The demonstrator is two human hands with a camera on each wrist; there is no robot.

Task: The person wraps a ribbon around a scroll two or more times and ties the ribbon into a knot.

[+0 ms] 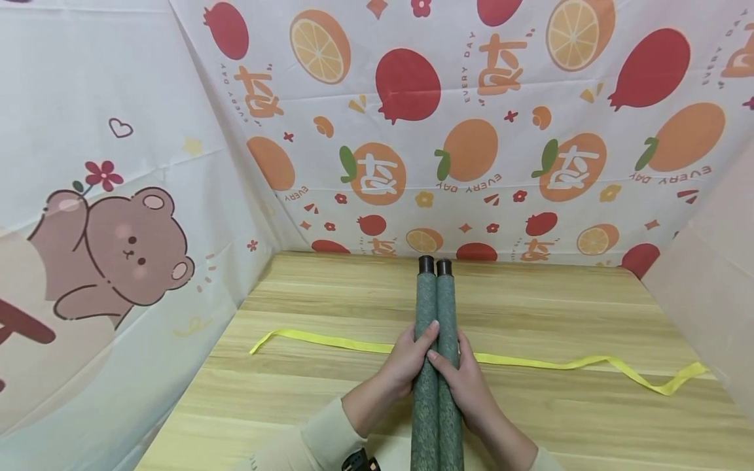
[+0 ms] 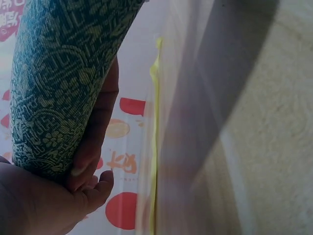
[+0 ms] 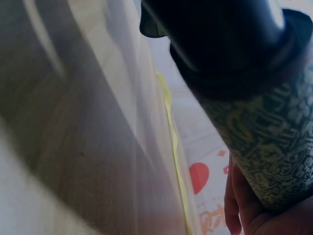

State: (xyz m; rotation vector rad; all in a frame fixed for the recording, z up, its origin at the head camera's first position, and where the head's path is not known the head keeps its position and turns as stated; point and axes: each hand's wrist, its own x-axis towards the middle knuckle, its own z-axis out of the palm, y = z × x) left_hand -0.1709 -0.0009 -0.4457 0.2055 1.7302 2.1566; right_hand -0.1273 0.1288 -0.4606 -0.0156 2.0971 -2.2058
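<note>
Two long rolled scrolls in patterned green brocade lie side by side, pointing away from me. My left hand (image 1: 408,358) grips the left scroll (image 1: 425,405), its thumb laid across the top. On the other side, my right hand (image 1: 469,383) holds the right scroll (image 1: 450,418) the same way. Dark end knobs (image 1: 427,264) show at the far ends. Both wrist views show the scrolls raised off the table, with fingers wrapped beneath the brocade (image 2: 58,93). A dark knob (image 3: 220,36) also fills the top of the right wrist view. Below the scrolls, a yellow ribbon (image 1: 338,341) stretches crosswise.
The ribbon lies on a wood-grain table (image 1: 330,294), its right part (image 1: 636,376) wavy and near the right edge. A fruit-print cloth (image 1: 512,85) hangs along the back, a bear-print cloth (image 1: 224,196) on the left, and a pale cloth (image 1: 715,281) on the right.
</note>
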